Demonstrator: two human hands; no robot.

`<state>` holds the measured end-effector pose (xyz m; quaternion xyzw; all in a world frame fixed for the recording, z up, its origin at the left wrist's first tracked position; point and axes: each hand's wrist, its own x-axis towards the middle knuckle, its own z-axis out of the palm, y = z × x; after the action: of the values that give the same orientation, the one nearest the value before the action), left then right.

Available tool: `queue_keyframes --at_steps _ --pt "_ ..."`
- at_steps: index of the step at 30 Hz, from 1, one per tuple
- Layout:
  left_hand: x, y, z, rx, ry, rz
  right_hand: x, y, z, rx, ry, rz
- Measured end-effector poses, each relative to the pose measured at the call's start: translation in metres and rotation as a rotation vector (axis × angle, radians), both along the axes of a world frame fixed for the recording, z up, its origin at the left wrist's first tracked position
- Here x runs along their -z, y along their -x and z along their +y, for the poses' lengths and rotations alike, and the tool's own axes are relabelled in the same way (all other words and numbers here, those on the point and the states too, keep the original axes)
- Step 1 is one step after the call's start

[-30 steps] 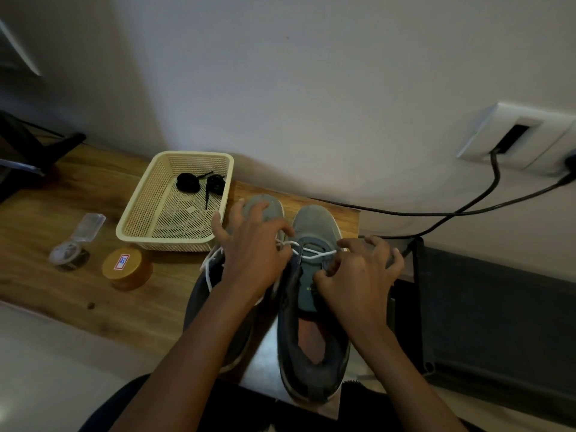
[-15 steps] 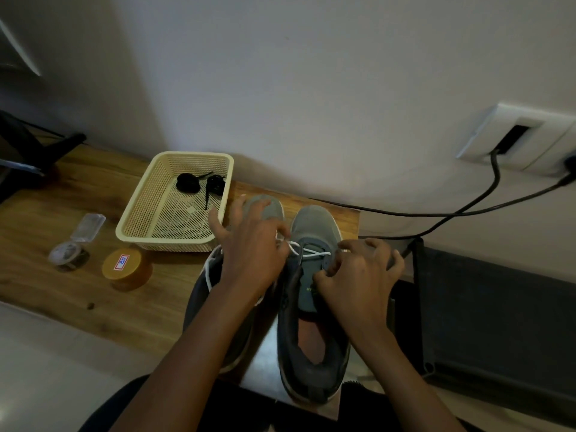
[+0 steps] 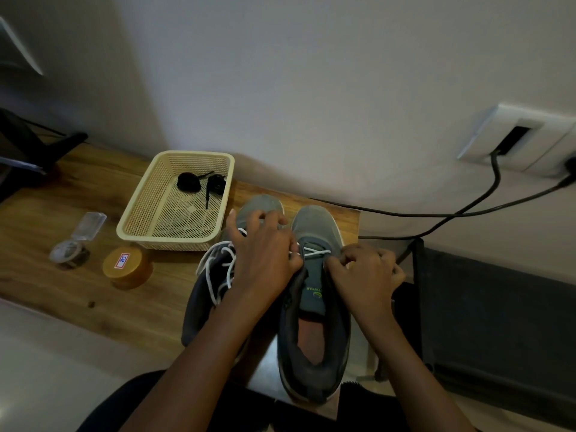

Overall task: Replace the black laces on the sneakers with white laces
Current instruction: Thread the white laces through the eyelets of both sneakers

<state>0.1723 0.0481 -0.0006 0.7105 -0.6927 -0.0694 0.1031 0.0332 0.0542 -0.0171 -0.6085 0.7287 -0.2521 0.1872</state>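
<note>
— Since half a second ago the left hand [image 3: 265,257] has slid a little to the right, off the left shoe [image 3: 198,310] and toward the right shoe [image 3: 314,222]. More of the loose lace [image 3: 230,269] shows now.

— And the right hand [image 3: 367,275]?

— Hardly shifted. It sits at the right shoe's right eyelet edge, fingers curled tight and gripping that edge. Whether the end of the lace [image 3: 314,252] is also between them, I can't tell.

— What are the left fingers doing?

— Curled, pinching that lace at the left eyelet edge. It crosses the tongue between the two hands, threaded only near the toe.

— Where do the shoes stand?

— Side by side at the right end of the table [image 3: 62,285], toes to the wall. The loose lace lies in white loops over the left shoe, beside the left wrist.

— The black laces [image 3: 188,182]?

— Two bundles at the far end of the basket [image 3: 168,243], which stands just left of the left shoe's toe.

— Anything else?

— A jar [image 3: 126,265] near the basket's front. A clear box [image 3: 70,252] with its lid up stands left of that. Cables [image 3: 405,214] run from the socket [image 3: 548,141] along the wall behind the shoes.
</note>
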Motion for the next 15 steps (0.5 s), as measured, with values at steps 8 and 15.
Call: queue_keyframes --at_steps 8,15 --pt "-0.005 -0.003 0.0 -0.024 -0.026 0.012 -0.005 0.002 -0.009 -0.09 -0.008 0.026" --pt "-0.01 -0.015 -0.005 -0.083 -0.133 0.03 -0.008 -0.016 -0.016 -0.299 0.045 0.086"
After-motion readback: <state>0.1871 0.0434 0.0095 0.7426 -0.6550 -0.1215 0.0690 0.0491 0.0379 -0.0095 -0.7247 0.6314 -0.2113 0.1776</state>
